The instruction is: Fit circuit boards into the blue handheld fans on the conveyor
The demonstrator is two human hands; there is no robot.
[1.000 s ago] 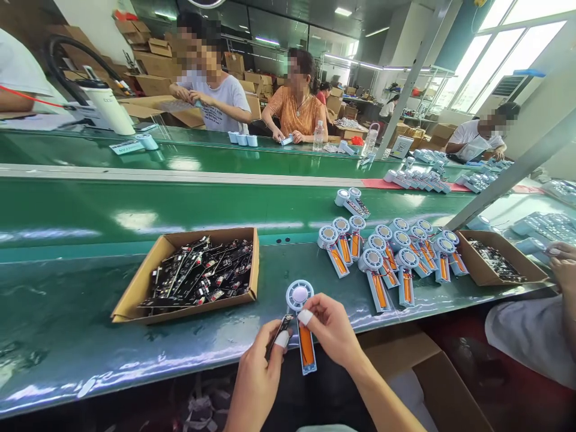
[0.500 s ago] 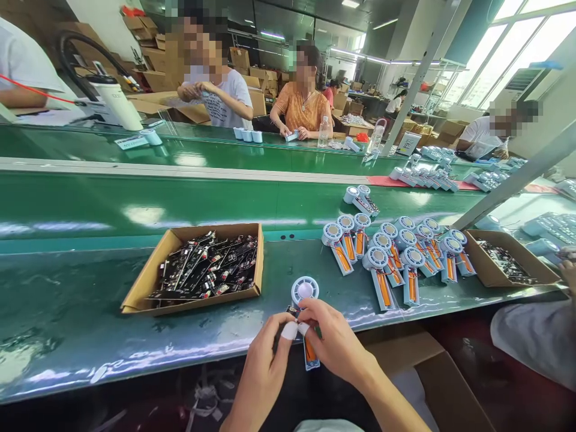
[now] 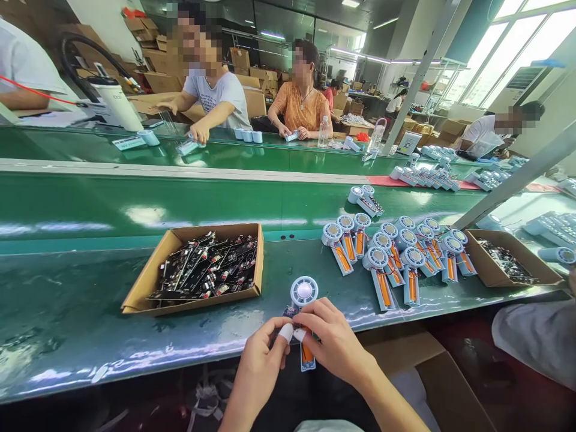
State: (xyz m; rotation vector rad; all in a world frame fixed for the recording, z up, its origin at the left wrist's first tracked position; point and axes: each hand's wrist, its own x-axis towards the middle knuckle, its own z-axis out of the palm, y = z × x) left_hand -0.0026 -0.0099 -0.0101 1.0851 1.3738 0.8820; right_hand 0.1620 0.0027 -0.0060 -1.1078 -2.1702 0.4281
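Observation:
A light-blue handheld fan half-shell (image 3: 304, 292) with a round head and an orange battery in its handle lies at the near edge of the green bench. My left hand (image 3: 261, 366) and my right hand (image 3: 330, 339) meet over its handle, taped fingertips pinched together. Between them a small dark circuit board (image 3: 289, 312) is pressed onto the handle. Most of the handle is hidden under my fingers.
A cardboard box (image 3: 148, 279) of dark circuit boards sits left of the fan. Several fan shells with orange batteries (image 3: 391, 255) lie to the right, beside another box (image 3: 492, 276). Beyond runs a green conveyor (image 3: 180, 204). Other people work across it and at the right.
My hands closed together over the fan handle, bringing the circuit board from my left hand onto it. A person across the belt reached an arm out onto the far table.

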